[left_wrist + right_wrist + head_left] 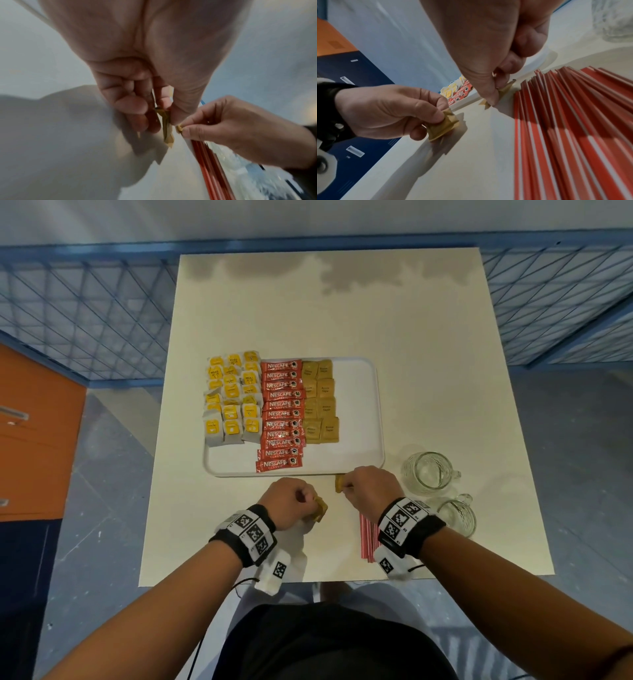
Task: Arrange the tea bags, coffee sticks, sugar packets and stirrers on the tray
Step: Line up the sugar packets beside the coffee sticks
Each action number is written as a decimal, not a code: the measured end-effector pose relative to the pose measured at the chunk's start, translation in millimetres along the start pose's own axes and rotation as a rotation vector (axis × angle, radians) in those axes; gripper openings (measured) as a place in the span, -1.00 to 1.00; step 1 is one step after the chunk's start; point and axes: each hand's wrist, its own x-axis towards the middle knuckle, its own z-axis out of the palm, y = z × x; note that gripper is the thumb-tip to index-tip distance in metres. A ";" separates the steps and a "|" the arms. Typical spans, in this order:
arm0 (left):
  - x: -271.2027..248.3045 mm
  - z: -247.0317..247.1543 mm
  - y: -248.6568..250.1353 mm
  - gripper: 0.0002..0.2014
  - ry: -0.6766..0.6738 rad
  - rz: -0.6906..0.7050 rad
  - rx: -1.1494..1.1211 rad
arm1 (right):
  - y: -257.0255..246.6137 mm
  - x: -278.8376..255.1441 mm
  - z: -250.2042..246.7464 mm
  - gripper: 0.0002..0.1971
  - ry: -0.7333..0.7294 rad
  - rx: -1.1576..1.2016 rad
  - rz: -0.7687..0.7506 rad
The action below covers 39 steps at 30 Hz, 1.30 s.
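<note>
Tea, coffee, most sugar sat on white plastic tray | left hand gripped brown sugar packets, right hand pinched one brown packet just below tray | red-and-white stirrers untouched, nearer than tray

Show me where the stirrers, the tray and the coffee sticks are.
stirrers (573,121): right wrist view, middle of the red and white bundle.
tray (356,405): head view, bare white floor on its right side.
coffee sticks (281,414): head view, middle of the red column.
</note>
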 end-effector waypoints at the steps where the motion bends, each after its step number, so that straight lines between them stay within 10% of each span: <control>1: 1.2 -1.2 -1.0 -0.85 -0.002 -0.010 -0.066 | -1.1 0.3 -2.1 -0.75 -0.005 0.023 -0.006; 18: 6.1 -22.1 25.6 -0.70 0.142 -0.160 -0.545 | -16.5 -4.9 -33.7 -0.89 -0.026 0.987 0.146; 39: 19.1 -39.9 18.7 -0.79 0.215 -0.036 -0.550 | -38.7 16.3 -34.0 -0.87 -0.078 1.006 0.194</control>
